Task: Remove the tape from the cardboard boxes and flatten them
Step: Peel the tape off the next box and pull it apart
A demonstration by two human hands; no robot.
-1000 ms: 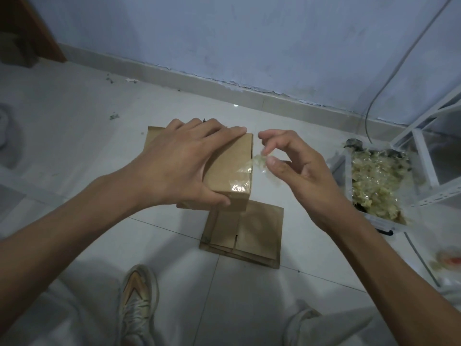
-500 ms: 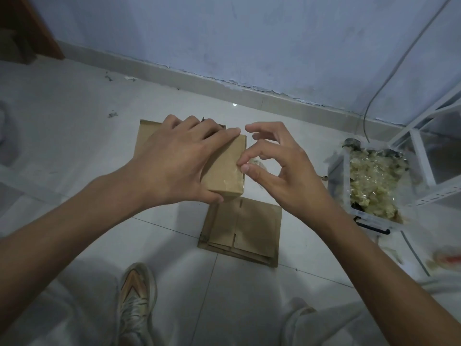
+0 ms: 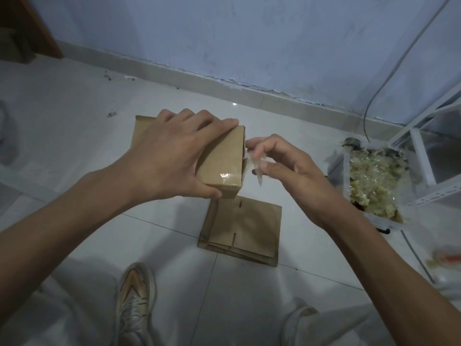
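A small brown cardboard box (image 3: 224, 161) is held above the floor by my left hand (image 3: 172, 156), whose fingers lie over its top while the thumb grips its near edge. A glossy patch of clear tape still shines on the box's near right corner. My right hand (image 3: 282, 168) is just right of the box and pinches a crumpled strip of clear tape (image 3: 254, 166) that runs from the box's right side. Below the box, a flattened cardboard box (image 3: 249, 231) lies on the floor.
A clear plastic bin (image 3: 374, 181) full of crumpled tape sits at the right, by a white metal rack (image 3: 424, 156). Another flat cardboard piece (image 3: 143, 131) lies under my left hand. My shoe (image 3: 136, 303) and knees are at the bottom. A wall and cable stand behind.
My right hand went in to the box's right edge, then drew back to the right with a strip of tape pinched in it. My left hand kept its hold on the box.
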